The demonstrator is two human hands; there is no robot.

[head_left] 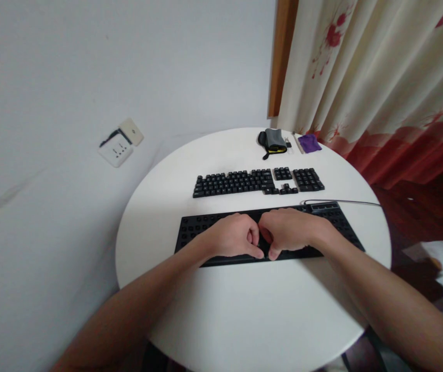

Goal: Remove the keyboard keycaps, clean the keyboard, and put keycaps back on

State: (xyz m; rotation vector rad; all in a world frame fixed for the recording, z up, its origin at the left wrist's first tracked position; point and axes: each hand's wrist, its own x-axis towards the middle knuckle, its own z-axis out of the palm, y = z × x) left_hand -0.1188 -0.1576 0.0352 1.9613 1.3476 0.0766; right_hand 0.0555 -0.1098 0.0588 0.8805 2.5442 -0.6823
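A black keyboard (pixel 194 227) lies lengthwise in front of me, its keycaps off and the key stems bare where I can see them. My left hand (pixel 233 235) and my right hand (pixel 291 230) meet over its middle, fingers curled and thumbs pointing down close together. Something dark shows between the thumbs, but whether it is a held piece or the keyboard itself I cannot make out. Behind the keyboard, loose black keycaps (pixel 232 183) are laid out in keyboard order, with the number pad keycaps (pixel 308 180) grouped at the right.
All this stands on a round white table (pixel 240 305) against the wall. A cable (pixel 345 201) runs off to the right. At the back are a grey and black pouch (pixel 275 139) and a purple cloth (pixel 309 143). A curtain (pixel 376 88) hangs beyond; a wall socket (pixel 116 149) is left.
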